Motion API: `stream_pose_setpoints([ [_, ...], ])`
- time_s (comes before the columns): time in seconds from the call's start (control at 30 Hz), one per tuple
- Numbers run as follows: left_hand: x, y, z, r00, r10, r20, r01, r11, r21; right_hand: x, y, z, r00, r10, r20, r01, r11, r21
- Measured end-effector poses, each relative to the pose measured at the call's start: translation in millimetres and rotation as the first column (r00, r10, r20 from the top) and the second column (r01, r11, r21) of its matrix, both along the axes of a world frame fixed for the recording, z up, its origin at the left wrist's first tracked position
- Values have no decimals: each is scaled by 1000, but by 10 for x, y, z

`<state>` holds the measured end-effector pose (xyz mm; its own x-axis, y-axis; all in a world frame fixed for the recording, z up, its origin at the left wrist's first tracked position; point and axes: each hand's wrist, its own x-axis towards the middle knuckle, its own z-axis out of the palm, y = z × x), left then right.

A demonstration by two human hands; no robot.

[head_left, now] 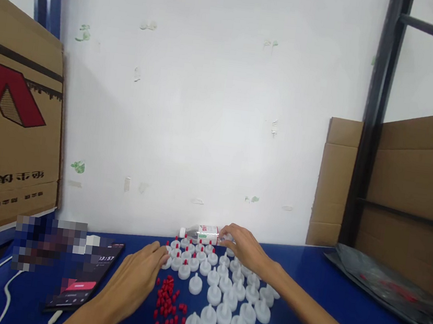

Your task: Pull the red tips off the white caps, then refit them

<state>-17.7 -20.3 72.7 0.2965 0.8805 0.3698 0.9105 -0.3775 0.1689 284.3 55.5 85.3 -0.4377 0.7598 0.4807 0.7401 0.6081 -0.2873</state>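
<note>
White wall (pixel 204 129) with stuck scraps (pixel 78 167) fills the upper middle of the frame, above a blue bench (pixel 295 292). At the left edge stands a printed box (pixel 9 147); a phone (pixel 88 272) lies at lower left.

White caps (pixel 224 314) crowd the bench at lower centre, and they fall into 2 groups. Those at the back left, just in front of the bottle (pixel 207 233), already wear red tips (pixel 185 262). Those toward the right and the bottom edge have bare spouts and look to be the larger group, so more seems left than done. Loose tips (pixel 166 303) lie in a scattered pile to the left of the bare caps.

Each cap is round and milky white, standing flat with its narrow spout upright. The tips are short, bright red stubs, tumbled every way.

At lower centre-left, the left hand (pixel 135 273) has its fingers bent close together at a cap on the group's left edge; whether they grip anything cannot be told. The right hand (pixel 245 247) has its fingers curled at the right end of the bottle, which lies on its side by the wall; their grip cannot be told either.
</note>
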Motion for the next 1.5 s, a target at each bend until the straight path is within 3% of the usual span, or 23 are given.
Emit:
stream_pose_setpoints([
  [0.23, -76, 101, -101, 990, 56, -133, -63, 997, -47, 40, 9, -81, 989, -99, 111, 104, 994, -35],
  [0.47, -105, 142, -192, 979, 133, -152, -147, 986, -84, -33, -31, -108, 979, -79, 189, 93, 994, -62],
  [0.73, -123, 153, -264, 992, 63, -107, -73, 993, -88, -68, -23, -115, 979, -64, 194, 64, 998, 6],
  [0.9, -97, 146, -217, 995, 84, -58, -92, 981, -168, -64, -70, -17, 971, 50, 234, -56, 998, 23],
  [1.07, -60, 112, -181, 996, 84, -21, -87, 974, -207, -142, -159, -80, 941, 163, 297, -170, 985, -3],
  [1.3, -47, 117, -188, 987, 137, -82, -145, 983, -113, -195, -240, -12, 976, 88, 200, -106, 991, 79],
  [1.4, -7, 77, -120, 990, 134, -47, -136, 990, -35, -260, -319, 63, 987, 68, 145, -83, 992, 99],
  [1.5, 79, -7, -57, 996, 74, 54, -75, 997, 16, -413, -492, 75, 980, 130, 150, -144, 986, 83],
])
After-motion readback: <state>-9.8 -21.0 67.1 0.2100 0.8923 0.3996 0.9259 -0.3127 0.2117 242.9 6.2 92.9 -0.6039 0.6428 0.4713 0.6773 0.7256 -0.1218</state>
